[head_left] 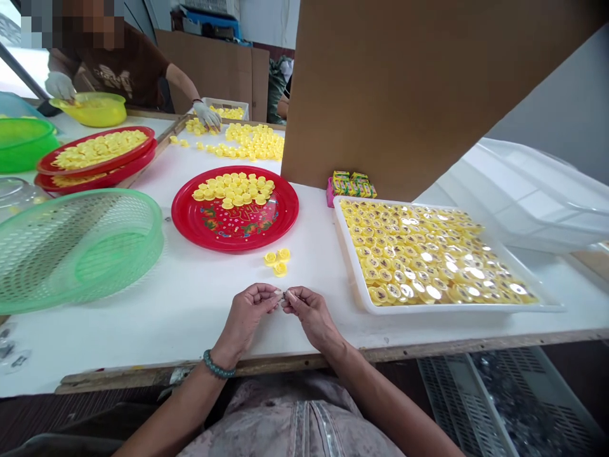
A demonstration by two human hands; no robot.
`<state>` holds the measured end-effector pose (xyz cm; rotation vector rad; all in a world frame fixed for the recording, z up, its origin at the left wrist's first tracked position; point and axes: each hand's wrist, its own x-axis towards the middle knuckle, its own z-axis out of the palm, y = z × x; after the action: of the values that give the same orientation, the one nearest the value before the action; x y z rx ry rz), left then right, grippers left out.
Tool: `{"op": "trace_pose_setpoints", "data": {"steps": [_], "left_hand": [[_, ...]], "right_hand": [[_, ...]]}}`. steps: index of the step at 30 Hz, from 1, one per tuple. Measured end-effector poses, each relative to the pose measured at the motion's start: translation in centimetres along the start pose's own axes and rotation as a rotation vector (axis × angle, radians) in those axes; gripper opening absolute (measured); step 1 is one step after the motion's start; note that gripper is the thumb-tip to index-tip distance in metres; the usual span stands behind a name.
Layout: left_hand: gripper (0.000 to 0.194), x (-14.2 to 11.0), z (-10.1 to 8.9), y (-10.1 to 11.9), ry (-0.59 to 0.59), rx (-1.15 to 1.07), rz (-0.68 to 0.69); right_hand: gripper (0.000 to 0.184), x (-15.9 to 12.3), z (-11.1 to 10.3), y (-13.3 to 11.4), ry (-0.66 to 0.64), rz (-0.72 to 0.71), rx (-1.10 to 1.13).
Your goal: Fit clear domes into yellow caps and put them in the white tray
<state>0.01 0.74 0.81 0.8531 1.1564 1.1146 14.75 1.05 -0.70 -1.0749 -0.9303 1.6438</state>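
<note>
My left hand (pixel 251 312) and my right hand (pixel 309 312) meet fingertip to fingertip just above the white table, near its front edge. Both are pinched closed around something tiny and dark; it is too small to name. Three yellow flower-shaped pieces (pixel 280 269) lie a short way beyond my fingers. Behind them stands a red tray (pixel 228 241) with a printed fruit pattern, its far half covered with many more yellow pieces (pixel 238 188). To the right, a white tray (pixel 354 279) is filled with rows of yellow pieces with shiny round tops.
A green mesh basket (pixel 143 209) sits at left, near stacked red trays (pixel 47 166) of yellow pieces. A brown cardboard panel (pixel 380 95) rises behind small colourful packs (pixel 354 185). Across the table, a gloved co-worker (pixel 128 66) handles loose yellow pieces and a yellow bowl (pixel 98 111).
</note>
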Motion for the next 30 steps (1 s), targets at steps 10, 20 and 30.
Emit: {"op": "trace_pose_setpoints", "data": {"steps": [10, 20, 30], "left_hand": [[0.027, 0.3, -0.4, 0.6, -0.004, 0.315, 0.141], [0.036, 2.1, 1.3, 0.6, -0.165, 0.099, -0.060], [0.038, 6.9, 0.3, 0.7, -0.120, 1.072, 0.580]], "right_hand": [[0.025, -0.4, -0.3, -0.3, -0.063, -0.013, -0.083], [0.026, -0.2, -2.6, -1.7, -0.082, -0.588, -1.004], [0.021, 0.1, -4.1, -1.8, 0.089, -0.490, -1.026]]}}
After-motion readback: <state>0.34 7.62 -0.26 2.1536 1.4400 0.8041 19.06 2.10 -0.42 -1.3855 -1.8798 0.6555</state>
